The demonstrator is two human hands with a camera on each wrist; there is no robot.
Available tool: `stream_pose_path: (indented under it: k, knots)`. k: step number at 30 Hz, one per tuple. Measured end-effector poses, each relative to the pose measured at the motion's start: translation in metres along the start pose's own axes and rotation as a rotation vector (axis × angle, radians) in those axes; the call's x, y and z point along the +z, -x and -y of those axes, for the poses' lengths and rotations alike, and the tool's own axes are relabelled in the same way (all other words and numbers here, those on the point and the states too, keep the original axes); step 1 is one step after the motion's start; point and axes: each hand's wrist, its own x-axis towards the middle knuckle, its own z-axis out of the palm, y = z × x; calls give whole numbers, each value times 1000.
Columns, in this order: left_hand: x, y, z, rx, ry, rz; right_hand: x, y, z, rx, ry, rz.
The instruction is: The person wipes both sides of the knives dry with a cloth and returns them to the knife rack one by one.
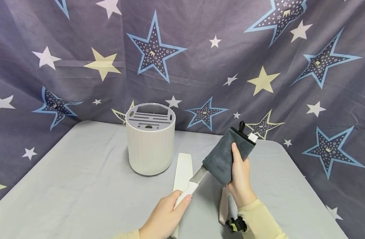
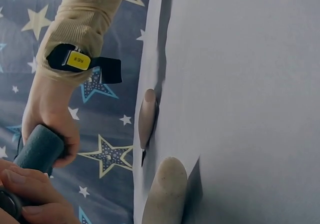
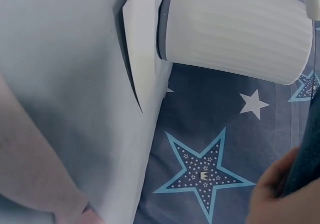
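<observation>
My left hand grips the white handle of a knife, whose steel blade slants up to the right. A folded dark grey cloth with black edging, a hanging loop and a white tag covers the rest of the blade. My right hand holds that cloth, thumb along its upper face. In the left wrist view the right hand curls round the cloth. Beneath the left hand, a white-bladed knife lies on the table.
A white ribbed knife block with a slotted grey top stands at the back, left of the hands. A pinkish handle lies by the right wrist. The grey-covered table ends at a star-patterned curtain.
</observation>
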Motion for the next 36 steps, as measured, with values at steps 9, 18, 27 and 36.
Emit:
stream_pose_path:
  k: [9,18,27,36]
  knots:
    - [1,0,-2,2,-27,-11,3,1,-5,8,36,-13]
    - [1,0,-3,-1,-48,-12,9,6,-12,-40,99,-31]
    - [2,-1,-1,-9,-52,-23,14,11,-15,-92,154,-20]
    - [2,-1,0,-13,-47,-28,17,14,-20,-107,190,-14]
